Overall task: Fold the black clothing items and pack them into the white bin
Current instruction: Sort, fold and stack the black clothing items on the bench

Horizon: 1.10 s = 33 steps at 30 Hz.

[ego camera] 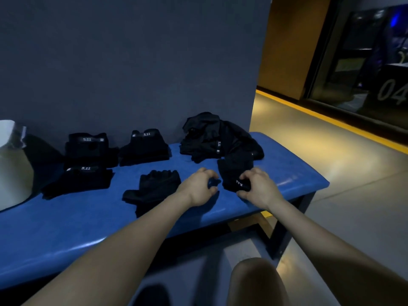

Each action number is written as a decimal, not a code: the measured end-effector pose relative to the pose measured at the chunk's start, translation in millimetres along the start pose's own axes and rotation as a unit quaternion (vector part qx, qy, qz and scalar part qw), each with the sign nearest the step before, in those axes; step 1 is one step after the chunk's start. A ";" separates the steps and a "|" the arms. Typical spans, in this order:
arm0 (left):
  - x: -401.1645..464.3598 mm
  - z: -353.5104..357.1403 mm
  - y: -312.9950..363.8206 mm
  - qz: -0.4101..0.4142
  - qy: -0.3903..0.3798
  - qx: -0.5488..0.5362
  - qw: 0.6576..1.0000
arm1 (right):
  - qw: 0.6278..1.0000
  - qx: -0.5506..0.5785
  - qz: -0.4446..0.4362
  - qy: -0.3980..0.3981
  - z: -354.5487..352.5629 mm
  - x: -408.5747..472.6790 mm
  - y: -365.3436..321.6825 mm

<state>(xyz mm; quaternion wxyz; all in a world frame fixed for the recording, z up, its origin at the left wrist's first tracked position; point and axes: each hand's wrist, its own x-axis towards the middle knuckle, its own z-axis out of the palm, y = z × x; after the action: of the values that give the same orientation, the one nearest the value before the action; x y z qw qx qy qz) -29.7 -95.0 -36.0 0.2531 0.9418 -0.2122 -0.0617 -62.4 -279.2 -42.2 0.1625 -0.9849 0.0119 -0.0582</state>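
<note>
On the blue bench point(88, 219) lie several black items. Three folded stacks with white "5.11" labels sit at the back left point(88, 146), back middle point(144, 147) and front left point(81, 181). A black glove point(152, 188) lies flat in the middle. An unfolded black heap point(216, 138) rests at the back right against the wall. My right hand point(256, 186) grips a black labelled piece point(234, 173) in front of the heap. My left hand point(201, 186), fingers curled, pinches a small black edge beside that piece. The white bin point(11, 168) stands at the far left.
A dark grey wall point(132, 62) runs right behind the bench. The bench's right end point(318, 180) drops to a grey floor with a yellow stripe point(331, 122). My knee point(256, 281) is below the bench's front edge. A glass partition point(375, 62) stands far right.
</note>
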 end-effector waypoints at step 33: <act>-48.9 -108.0 -25.5 -0.149 0.175 -0.539 0.810 | 0.907 0.405 -0.114 -0.025 -25.4 10.4 -111.6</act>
<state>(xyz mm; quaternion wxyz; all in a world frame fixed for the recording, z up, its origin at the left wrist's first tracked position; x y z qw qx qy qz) -40.2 -5.3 44.9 0.7411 0.6688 0.0463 -0.0373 -54.6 -182.1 18.6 0.5396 -0.8304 -0.1291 -0.0514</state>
